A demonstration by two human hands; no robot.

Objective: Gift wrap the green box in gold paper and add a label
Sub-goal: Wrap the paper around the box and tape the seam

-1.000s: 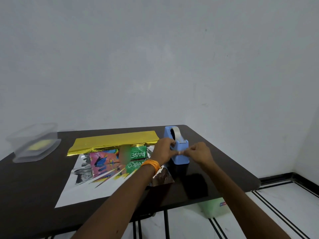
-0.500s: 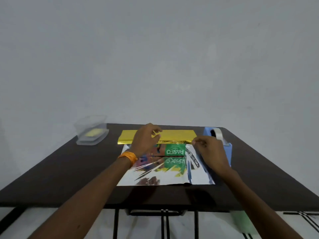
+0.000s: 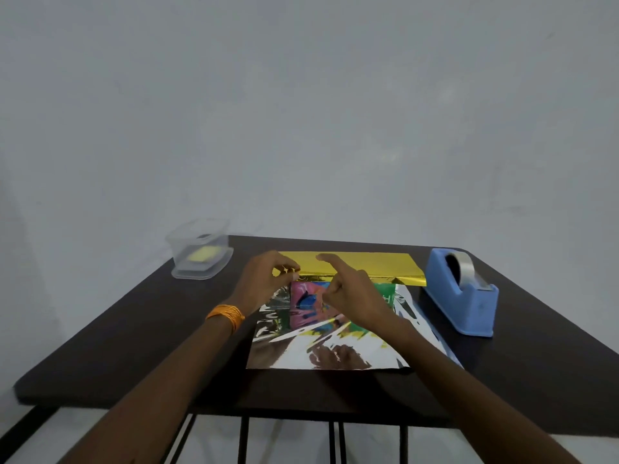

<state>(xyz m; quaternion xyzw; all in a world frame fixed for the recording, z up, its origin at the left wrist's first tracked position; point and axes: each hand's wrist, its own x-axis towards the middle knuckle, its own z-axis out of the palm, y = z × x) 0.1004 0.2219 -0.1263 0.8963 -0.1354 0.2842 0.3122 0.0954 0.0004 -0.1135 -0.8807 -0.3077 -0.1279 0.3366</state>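
Observation:
The green box point(image 3: 386, 291), with a pink and blue printed side, lies on the shiny silver inner face of the gold paper point(image 3: 363, 263). A gold flap is folded over the box's far edge. My left hand point(image 3: 264, 283), with an orange band at the wrist, pinches the flap's left end with curled fingers. My right hand point(image 3: 355, 293) hovers over the box with its index finger stretched onto the flap. Its thumb and other fingers are curled together, as if pinching a clear tape piece too faint to make out.
A blue tape dispenser point(image 3: 464, 296) stands right of the paper. A clear plastic tub point(image 3: 201, 249) with yellow notes inside sits at the table's far left corner. The dark table point(image 3: 140, 336) ends close to my body; a grey wall rises behind it.
Both hands left the tape dispenser and moved left to the box. The left hand took the gold flap's left end; the right hand came over the box's middle. My view swung left.

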